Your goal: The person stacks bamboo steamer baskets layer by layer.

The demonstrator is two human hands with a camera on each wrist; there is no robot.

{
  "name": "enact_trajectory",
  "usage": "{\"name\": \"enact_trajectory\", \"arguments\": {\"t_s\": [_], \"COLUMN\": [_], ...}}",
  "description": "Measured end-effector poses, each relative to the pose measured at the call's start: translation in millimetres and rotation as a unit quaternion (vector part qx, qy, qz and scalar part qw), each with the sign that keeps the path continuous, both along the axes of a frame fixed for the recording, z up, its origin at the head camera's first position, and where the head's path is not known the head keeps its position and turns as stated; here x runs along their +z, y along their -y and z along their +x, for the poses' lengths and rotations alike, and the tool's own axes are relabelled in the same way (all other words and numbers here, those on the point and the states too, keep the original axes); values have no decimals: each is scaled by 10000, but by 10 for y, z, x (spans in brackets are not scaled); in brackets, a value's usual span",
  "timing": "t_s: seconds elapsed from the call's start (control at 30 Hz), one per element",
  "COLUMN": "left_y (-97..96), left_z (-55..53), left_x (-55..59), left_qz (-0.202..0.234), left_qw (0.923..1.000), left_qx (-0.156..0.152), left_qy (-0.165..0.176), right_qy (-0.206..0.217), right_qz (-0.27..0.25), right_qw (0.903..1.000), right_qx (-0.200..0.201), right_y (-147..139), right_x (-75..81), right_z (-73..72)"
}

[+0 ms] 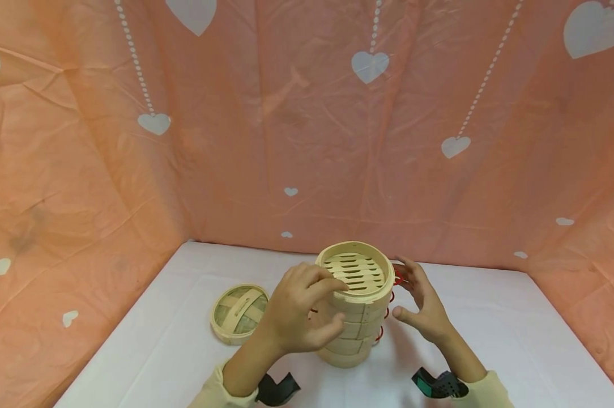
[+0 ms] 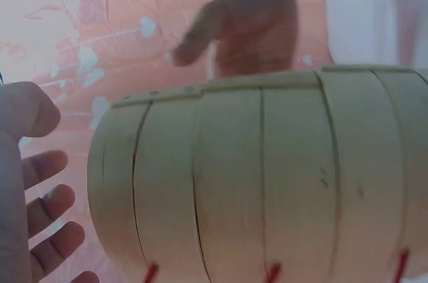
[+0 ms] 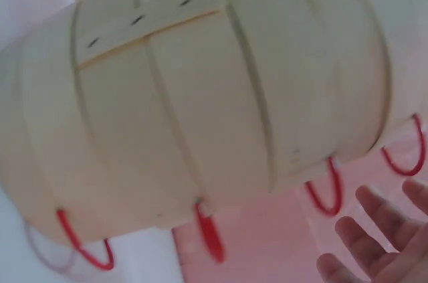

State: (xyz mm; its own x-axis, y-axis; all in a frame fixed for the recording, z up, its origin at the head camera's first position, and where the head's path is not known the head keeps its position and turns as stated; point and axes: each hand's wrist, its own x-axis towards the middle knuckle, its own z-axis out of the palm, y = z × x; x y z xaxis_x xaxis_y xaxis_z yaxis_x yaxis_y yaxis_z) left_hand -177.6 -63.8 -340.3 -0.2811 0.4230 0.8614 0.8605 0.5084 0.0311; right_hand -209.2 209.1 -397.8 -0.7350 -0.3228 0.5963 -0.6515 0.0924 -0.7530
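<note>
A tall stack of bamboo steamer baskets (image 1: 350, 331) stands upright on the white table, its top tier uncovered with the slatted floor showing. Red cord loops (image 3: 326, 193) hang along its side. My left hand (image 1: 299, 311) is at the near left of the stack, thumb and fingers spread apart and gripping nothing; in the left wrist view a gap shows between it and the steamer wall. To the right of the stack, my right hand (image 1: 424, 303) has loosely bent fingers close to the red loops. Whether its fingertips touch the stack I cannot tell.
A round bamboo lid (image 1: 241, 314) with a strap handle lies on the white tabletop (image 1: 179, 317), left of the stack. Pink cloth (image 1: 327, 141) with white hearts encloses the table at the back and both sides. Dark straps (image 1: 439, 385) circle both wrists.
</note>
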Motion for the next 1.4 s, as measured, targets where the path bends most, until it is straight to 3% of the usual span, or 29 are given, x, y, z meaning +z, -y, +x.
{"name": "enact_trajectory", "arguments": {"t_s": [0.13,0.27,0.5,0.83,1.07,1.2,1.33,1.4], "left_y": [141,298,549,837,1025,1119,1211,1253], "left_z": [12,18,42,46,54,73,85,81], "left_x": [-64,-155,-340,-581,-726,-767,-823,-859], "left_qz": [81,-62,-387,-619,-1000,-1151,-1083,-1040], "left_qw": [9997,9979,9856,9729,9501,9268,9084,9035], "left_qx": [86,359,1033,1495,1979,2247,2251,2207], "left_qy": [204,541,1281,1649,2196,2781,3353,3524], "right_qy": [-124,-208,-236,-255,-291,-337,-349,-373], "right_qz": [-143,-184,264,607,667,701,748,762], "right_qw": [9998,9996,9991,9973,9966,9964,9960,9958], "right_qx": [-35,-111,-216,-322,-399,-347,-337,-333], "right_y": [20,62,92,114,137,150,151,144], "right_x": [86,158,205,232,252,264,259,246], "right_z": [-4,-7,-23,-6,3,-8,-21,-31]}}
